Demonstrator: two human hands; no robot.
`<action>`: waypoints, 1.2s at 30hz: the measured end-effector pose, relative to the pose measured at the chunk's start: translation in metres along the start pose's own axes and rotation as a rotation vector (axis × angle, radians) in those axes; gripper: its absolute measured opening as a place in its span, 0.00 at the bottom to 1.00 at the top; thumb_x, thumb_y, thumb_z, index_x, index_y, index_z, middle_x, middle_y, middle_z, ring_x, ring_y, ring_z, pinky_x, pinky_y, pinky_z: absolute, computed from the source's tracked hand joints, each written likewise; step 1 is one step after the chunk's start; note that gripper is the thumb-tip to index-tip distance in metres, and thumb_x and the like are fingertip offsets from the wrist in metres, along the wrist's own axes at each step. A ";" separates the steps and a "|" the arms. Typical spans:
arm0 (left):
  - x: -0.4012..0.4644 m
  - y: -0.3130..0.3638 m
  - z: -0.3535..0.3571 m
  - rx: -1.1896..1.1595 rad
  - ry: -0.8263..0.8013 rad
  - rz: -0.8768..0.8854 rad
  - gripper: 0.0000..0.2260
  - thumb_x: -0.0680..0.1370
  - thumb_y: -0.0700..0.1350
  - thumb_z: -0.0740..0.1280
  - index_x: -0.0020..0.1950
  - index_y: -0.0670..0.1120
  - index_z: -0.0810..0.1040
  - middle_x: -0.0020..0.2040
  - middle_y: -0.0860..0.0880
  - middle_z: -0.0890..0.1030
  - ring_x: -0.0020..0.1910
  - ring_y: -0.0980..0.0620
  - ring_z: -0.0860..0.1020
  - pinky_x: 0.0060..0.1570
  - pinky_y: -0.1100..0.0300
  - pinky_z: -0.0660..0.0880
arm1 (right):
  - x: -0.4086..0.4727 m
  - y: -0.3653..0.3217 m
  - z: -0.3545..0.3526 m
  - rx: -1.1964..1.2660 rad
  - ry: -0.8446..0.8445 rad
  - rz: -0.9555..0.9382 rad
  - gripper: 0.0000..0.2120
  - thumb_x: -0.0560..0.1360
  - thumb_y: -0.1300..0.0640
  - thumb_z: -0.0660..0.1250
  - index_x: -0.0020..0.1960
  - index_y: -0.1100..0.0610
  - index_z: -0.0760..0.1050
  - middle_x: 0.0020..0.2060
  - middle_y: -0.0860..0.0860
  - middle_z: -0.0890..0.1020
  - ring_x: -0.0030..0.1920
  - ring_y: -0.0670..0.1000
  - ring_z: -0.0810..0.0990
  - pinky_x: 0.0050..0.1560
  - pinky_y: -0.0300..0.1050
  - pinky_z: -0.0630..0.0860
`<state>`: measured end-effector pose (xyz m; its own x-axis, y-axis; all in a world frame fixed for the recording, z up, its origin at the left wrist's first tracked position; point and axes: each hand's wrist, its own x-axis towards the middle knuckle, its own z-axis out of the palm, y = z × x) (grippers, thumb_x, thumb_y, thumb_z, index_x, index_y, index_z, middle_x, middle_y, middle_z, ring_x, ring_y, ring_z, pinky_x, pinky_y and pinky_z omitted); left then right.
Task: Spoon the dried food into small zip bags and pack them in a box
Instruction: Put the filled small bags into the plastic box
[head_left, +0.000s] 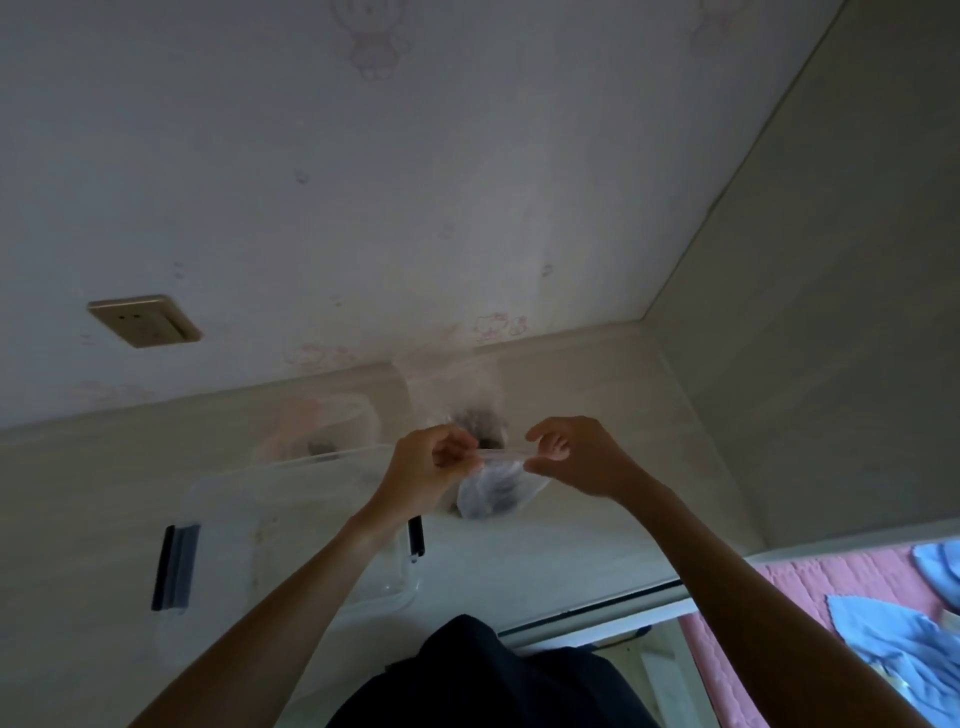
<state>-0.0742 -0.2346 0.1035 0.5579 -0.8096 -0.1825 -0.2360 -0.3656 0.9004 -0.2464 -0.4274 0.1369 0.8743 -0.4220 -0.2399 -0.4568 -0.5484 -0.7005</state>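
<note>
A: Dark clothing (498, 675) sat closest to the cam, w/ both bare forearms reaching up from it over the pale desk (597, 395). What were the hands doing?

B: Left hand (426, 467) and right hand (576, 454) were a little apart, each pinching one end of the small zip bag (498, 488) at its seal strip. Bag hung between them just above the desk, next to the clear plastic box (291, 519) w/ black latches.

A: Which way did it run?

B: Seal strip lay roughly left-right, hand to hand; the body sagged below it, mouth on top. Dark dried food (501, 493) had settled in the belly.

A: How'd it handle?

B: Probably light, floppy, thin film, a bit slick. Best held by the stiffer zip strip at both ends, as it was; grabbing the belly would likely crush the contents. Couldn't tell if the zip was fully closed, too blurry.
</note>
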 end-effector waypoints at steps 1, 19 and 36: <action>-0.002 -0.002 0.000 -0.008 -0.001 -0.008 0.10 0.72 0.39 0.81 0.50 0.48 0.85 0.45 0.52 0.88 0.45 0.54 0.87 0.50 0.68 0.80 | 0.005 -0.008 0.003 -0.034 -0.039 -0.018 0.15 0.74 0.52 0.78 0.58 0.56 0.83 0.47 0.51 0.85 0.47 0.49 0.84 0.54 0.41 0.80; 0.001 0.008 -0.010 0.146 -0.032 0.060 0.03 0.76 0.44 0.78 0.48 0.46 0.89 0.38 0.59 0.86 0.40 0.61 0.85 0.45 0.69 0.77 | 0.018 -0.028 0.012 -0.044 -0.099 -0.051 0.11 0.77 0.60 0.70 0.46 0.69 0.82 0.44 0.66 0.84 0.47 0.67 0.83 0.50 0.59 0.79; 0.007 0.018 0.001 0.247 -0.086 0.092 0.05 0.79 0.44 0.75 0.51 0.42 0.87 0.43 0.53 0.84 0.41 0.61 0.81 0.44 0.75 0.71 | 0.018 -0.034 0.027 0.005 -0.031 -0.092 0.06 0.77 0.59 0.72 0.46 0.61 0.85 0.43 0.56 0.87 0.44 0.57 0.85 0.52 0.56 0.81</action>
<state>-0.0752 -0.2467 0.1183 0.4582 -0.8767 -0.1466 -0.4756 -0.3811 0.7928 -0.2107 -0.3972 0.1381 0.9172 -0.3474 -0.1951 -0.3737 -0.5799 -0.7239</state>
